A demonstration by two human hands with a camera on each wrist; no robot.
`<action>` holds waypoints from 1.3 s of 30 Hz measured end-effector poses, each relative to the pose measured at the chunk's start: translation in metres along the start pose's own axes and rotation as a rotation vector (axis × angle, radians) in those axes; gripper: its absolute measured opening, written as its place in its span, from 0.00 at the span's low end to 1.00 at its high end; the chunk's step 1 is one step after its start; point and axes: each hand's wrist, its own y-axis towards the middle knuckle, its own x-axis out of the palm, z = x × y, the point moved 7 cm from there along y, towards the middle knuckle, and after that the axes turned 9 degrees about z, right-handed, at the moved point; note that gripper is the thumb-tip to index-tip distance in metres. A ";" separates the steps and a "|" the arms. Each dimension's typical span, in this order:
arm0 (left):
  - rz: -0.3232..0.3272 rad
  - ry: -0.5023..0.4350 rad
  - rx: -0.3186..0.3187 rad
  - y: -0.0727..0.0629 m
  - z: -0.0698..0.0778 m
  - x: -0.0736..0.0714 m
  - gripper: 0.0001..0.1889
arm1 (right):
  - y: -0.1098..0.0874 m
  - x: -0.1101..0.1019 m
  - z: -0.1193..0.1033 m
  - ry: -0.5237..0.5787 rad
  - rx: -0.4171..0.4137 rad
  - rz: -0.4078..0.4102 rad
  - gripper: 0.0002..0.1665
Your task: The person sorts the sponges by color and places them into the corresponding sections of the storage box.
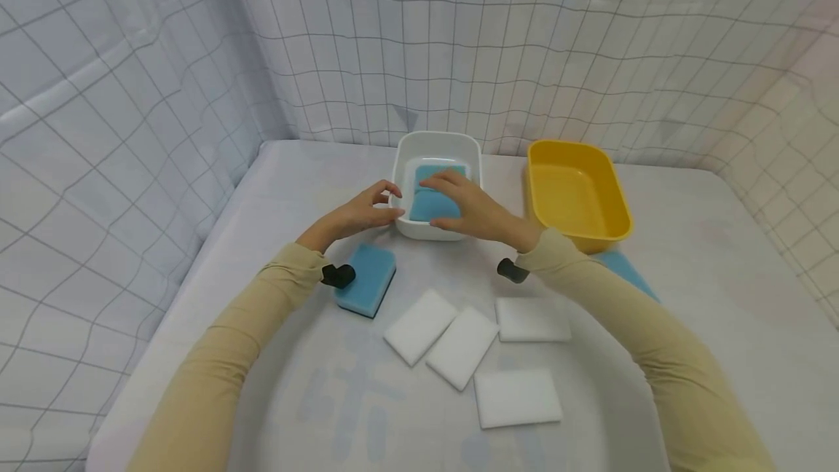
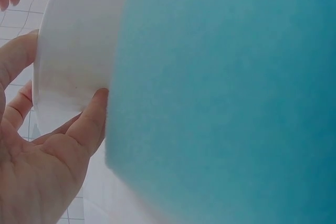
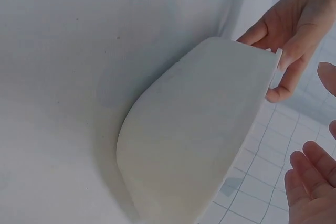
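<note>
A white plastic tub stands at the back middle of the table, with blue sponges lying inside it. My left hand grips the tub's left rim, the fingers bent over the edge and the thumb against the outer wall. Over the tub's right side hovers my right hand, its fingers loosely bent above the sponges and holding nothing. In the right wrist view these fingers show beyond the tub's rim. Close below my left wrist, a blue sponge with a dark underside lies on the table.
A yellow tub stands to the right of the white one. Part of a blue piece shows beside my right sleeve. Several white pads lie across the middle front. A white grid-patterned curtain hangs behind the table.
</note>
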 end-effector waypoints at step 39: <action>0.006 -0.027 -0.012 -0.002 0.001 0.005 0.27 | -0.217 -0.077 0.043 -0.173 0.315 0.096 0.38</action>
